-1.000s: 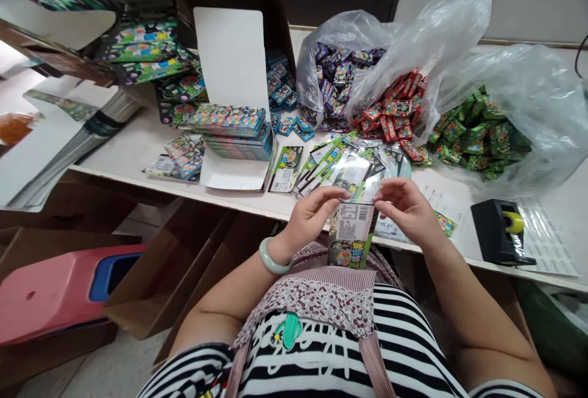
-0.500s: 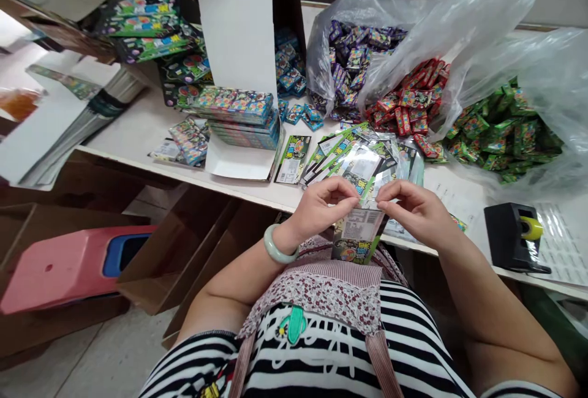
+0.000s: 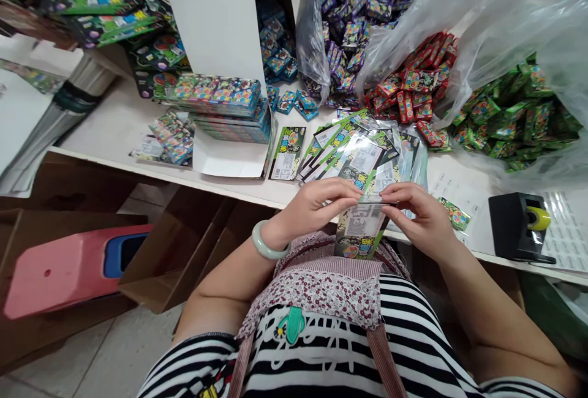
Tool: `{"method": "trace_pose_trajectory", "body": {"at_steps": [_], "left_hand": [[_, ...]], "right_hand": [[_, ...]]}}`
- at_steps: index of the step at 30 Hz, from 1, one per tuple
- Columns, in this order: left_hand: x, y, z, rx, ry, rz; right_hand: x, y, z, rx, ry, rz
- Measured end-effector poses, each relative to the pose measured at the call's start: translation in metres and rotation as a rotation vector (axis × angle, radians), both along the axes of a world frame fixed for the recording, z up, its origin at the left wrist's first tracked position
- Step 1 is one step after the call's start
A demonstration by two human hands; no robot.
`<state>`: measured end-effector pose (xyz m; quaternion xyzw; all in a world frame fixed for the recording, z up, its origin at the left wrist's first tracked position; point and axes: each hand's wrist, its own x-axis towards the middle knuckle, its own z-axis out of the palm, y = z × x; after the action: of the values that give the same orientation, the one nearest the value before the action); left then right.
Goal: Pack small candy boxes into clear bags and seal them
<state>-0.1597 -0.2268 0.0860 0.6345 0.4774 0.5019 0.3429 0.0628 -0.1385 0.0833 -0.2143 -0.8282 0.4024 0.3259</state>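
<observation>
In front of my apron I have a flat printed plastic pouch (image 3: 361, 231), dark with green trim and a pale label panel. My left hand (image 3: 321, 203), with a pale bangle at its wrist, pinches the pouch's top left edge. At the top right edge, the thumb and fingers of my right hand (image 3: 419, 217) are closed on the same pouch. Its lower end hangs over the table edge. Just beyond my hands lies a fanned pile of similar pouches (image 3: 331, 152), and one separate pouch (image 3: 287, 153) is to its left.
An open white box (image 3: 229, 165) holds stacked bundles of small packs. Clear bags hold purple boxes (image 3: 351, 37), red boxes (image 3: 420, 81) and green boxes (image 3: 505, 113); blue boxes (image 3: 278, 55) lie behind. A tape dispenser (image 3: 517, 226) stands right. Below are cartons (image 3: 160, 257) and a pink stool (image 3: 64, 269).
The view has shifted slightly, with the table goods appearing higher. Both hands still hold the pouch's top edge; the fingers have moved a little along it, the right hand's fingers now straighter.
</observation>
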Motion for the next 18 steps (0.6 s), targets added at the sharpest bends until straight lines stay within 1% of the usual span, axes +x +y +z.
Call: {"method": "trace_pose_trajectory", "body": {"at_steps": [2,5,7,10,13,15,18], "left_hand": [[-0.003,0.0,-0.006,0.007,-0.023,-0.024],[-0.005,0.001,-0.019,-0.01,-0.138,-0.009],[-0.005,0.003,-0.03,0.033,-0.186,0.002],[-0.003,0.011,-0.042,0.076,-0.206,-0.03],[0.001,0.022,-0.047,0.032,-0.241,-0.019],[0.004,0.03,-0.047,0.017,-0.26,-0.001],[0.007,0.042,-0.047,0.014,-0.231,-0.006]], "right_hand": [[-0.003,0.001,-0.005,0.037,0.004,0.005],[-0.008,0.001,-0.012,0.082,0.015,0.001],[-0.01,0.002,-0.018,0.094,0.027,-0.009],[-0.011,0.005,-0.023,0.084,0.038,-0.048],[-0.011,0.01,-0.025,0.063,0.046,-0.091],[-0.01,0.015,-0.025,0.066,0.054,-0.102],[-0.008,0.021,-0.028,0.068,0.052,-0.122]]}}
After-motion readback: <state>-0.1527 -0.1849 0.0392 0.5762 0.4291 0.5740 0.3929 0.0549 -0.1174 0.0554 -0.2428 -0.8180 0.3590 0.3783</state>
